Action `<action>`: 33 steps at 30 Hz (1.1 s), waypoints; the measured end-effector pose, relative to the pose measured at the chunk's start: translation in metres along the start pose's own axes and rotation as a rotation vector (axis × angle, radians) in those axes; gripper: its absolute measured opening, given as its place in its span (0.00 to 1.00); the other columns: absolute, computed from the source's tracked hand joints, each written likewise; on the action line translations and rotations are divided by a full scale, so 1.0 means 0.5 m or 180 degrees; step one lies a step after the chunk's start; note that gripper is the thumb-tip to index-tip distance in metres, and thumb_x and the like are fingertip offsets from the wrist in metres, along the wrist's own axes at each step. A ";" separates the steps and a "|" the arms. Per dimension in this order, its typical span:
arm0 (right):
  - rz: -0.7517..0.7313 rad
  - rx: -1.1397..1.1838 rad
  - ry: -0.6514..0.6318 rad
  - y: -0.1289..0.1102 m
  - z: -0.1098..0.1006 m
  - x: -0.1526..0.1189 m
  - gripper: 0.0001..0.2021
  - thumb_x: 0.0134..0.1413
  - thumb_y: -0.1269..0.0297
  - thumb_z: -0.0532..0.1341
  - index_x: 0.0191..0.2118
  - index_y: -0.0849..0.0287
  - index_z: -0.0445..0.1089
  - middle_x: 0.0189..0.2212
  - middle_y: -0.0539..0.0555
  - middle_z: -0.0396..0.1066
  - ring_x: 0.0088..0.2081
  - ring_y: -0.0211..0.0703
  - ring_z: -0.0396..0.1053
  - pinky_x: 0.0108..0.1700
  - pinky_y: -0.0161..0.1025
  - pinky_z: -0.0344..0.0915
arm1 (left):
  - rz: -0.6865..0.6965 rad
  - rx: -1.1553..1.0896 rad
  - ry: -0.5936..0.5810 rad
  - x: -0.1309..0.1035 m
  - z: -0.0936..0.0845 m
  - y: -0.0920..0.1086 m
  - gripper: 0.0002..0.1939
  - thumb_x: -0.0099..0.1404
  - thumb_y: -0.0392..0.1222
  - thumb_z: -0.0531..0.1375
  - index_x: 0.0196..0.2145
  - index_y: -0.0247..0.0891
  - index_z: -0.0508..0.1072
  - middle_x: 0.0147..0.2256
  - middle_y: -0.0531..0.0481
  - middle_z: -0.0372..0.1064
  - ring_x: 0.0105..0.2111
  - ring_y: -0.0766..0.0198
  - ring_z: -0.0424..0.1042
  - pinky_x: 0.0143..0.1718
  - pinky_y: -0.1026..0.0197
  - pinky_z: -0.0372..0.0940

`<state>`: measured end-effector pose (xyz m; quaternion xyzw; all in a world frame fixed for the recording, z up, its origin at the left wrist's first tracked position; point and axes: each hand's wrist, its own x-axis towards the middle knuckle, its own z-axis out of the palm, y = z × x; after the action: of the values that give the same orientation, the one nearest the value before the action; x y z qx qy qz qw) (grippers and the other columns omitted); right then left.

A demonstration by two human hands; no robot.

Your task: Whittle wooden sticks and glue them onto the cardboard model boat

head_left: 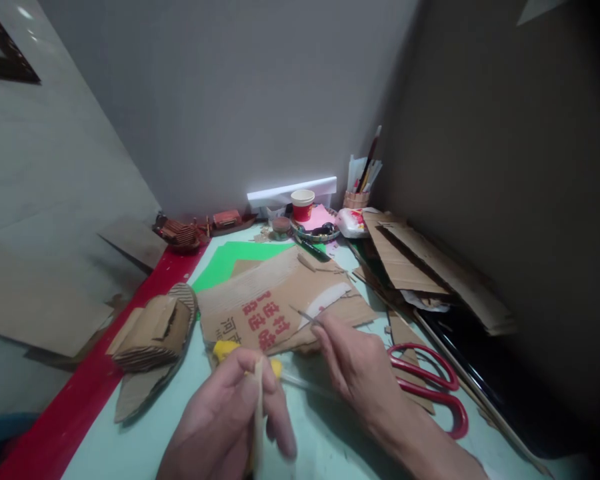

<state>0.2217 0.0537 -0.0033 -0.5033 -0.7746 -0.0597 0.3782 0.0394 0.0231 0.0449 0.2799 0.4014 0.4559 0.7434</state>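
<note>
The left hand [220, 413] is closing its fingertips on a narrow cardboard strip [259, 417], which is standing roughly upright, edge toward the view, and blurring slightly. The strip is looking light and thin, probably stiff along its length but easy to crease, so a gentle pinch on its flat faces is seeming safest. The right hand [353, 360] is gripping a thin stick [305, 314] between thumb and fingers; its slimness is suggesting little weight and a risk of rolling, so a hold near one end is looking sound. Beyond both hands, a printed cardboard sheet [253, 290] is lying on the counter [310, 430]. Red-handled scissors [461, 408] are lying just beside the right hand; a layered cardboard model [153, 330] is resting beyond and left of the left hand.
</note>
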 end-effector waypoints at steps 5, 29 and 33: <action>0.0812 0.1539 -0.0614 -0.016 -0.025 0.010 0.12 0.69 0.66 0.51 0.30 0.55 0.56 0.23 0.44 0.60 0.23 0.35 0.58 0.26 0.31 0.54 | 0.0569 -0.0052 -0.0049 0.022 -0.011 -0.014 0.11 0.64 0.44 0.65 0.26 0.38 0.76 0.27 0.52 0.65 0.29 0.66 0.63 0.33 0.65 0.62; -0.0304 0.1203 -0.0668 -0.038 -0.044 -0.017 0.20 0.75 0.61 0.42 0.34 0.59 0.64 0.26 0.48 0.65 0.25 0.37 0.62 0.28 0.36 0.56 | 0.0616 0.0932 0.0955 0.007 0.018 -0.046 0.21 0.54 0.58 0.70 0.26 0.36 0.73 0.19 0.56 0.62 0.20 0.73 0.53 0.22 0.71 0.51; -0.0348 0.1118 -0.0522 -0.034 -0.035 -0.021 0.19 0.75 0.63 0.42 0.34 0.59 0.63 0.25 0.49 0.65 0.25 0.37 0.62 0.28 0.36 0.56 | 0.0692 0.1067 0.0936 0.006 0.015 -0.049 0.19 0.56 0.56 0.70 0.26 0.37 0.73 0.19 0.56 0.61 0.21 0.72 0.55 0.22 0.69 0.52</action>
<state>0.2190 0.0294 0.0072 -0.3899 -0.8276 0.0971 0.3920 0.0577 0.0151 0.0286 0.3715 0.5428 0.4962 0.5668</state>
